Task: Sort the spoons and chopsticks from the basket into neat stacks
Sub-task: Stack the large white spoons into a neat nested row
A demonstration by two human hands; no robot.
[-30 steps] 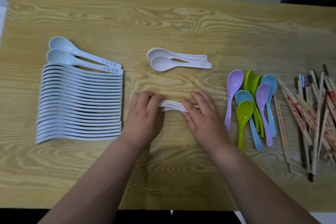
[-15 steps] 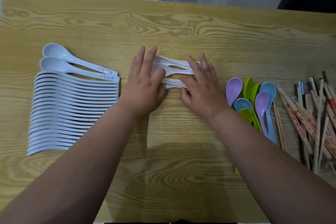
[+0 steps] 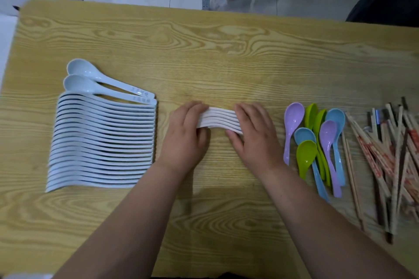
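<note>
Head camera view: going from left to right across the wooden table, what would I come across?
row of pale blue spoons → left hand → small stack of white spoons held between both hands → right hand → coloured spoons → chopsticks

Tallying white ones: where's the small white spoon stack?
In the head view, the white spoon stack sits mid-table, gripped between left hand and right hand, with the pale-blue spoon row to its left and coloured spoons to its right.
</note>
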